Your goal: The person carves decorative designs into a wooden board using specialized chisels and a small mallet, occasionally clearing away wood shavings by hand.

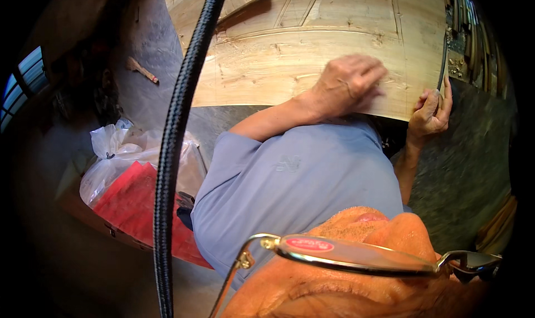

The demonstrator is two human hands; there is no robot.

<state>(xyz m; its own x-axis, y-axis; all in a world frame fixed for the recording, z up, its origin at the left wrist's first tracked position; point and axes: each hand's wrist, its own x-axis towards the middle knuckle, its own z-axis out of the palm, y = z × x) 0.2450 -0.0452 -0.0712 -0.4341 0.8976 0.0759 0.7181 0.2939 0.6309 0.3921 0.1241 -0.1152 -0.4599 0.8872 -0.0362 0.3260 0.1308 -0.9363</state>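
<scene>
A large pale wooden panel [267,67] with carved lines lies in front of me. Over its near part is my left hand [354,84], its fingers curled but smeared by motion, so what it may hold does not show. At the panel's right edge, my right hand [432,115] has its thumb and fingers closed round the lower end of a slim dark carving chisel [443,62]. The chisel stands nearly lengthwise along that edge. One finger of this hand points up beside it.
A long dark tool [245,10] rests on the panel's far left. Several long, thin tools [473,45] are lined up beyond its right edge, near wood chips [456,64]. Left lie a wooden-handled tool [143,71], a clear plastic bag [111,145] and a red item [131,192]. A black braided cable [181,106] crosses the view.
</scene>
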